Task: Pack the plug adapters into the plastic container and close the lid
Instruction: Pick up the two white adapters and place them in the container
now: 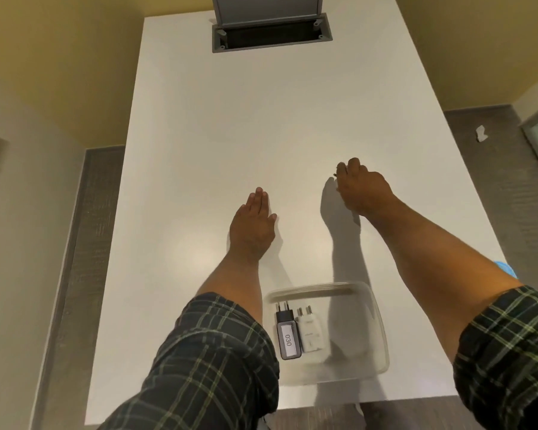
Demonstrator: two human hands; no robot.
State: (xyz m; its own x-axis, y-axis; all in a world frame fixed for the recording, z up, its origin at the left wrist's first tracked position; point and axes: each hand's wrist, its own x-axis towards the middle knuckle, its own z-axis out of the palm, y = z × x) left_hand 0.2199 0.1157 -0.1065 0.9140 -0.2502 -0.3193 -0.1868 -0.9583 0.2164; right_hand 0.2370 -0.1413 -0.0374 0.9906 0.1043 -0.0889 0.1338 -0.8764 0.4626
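Observation:
A clear plastic container (376, 330) sits open near the table's front edge, between my forearms. Inside it, on the left side, a black plug adapter (288, 336) with a white label reading 030 lies beside a white plug adapter (312, 333), both with pins pointing away from me. My left hand (253, 226) rests flat on the white table (230, 135) beyond the container, fingers straight, holding nothing. My right hand (362, 189) reaches farther out to the right with fingers curled down. A small dark bit shows at its fingertips; what lies under it is hidden.
A grey cable hatch (272, 35) stands open in the table's far end. Grey floor runs along both sides, with a white scrap (481, 133) on it at the right. Something blue (507, 270) peeks out behind my right forearm.

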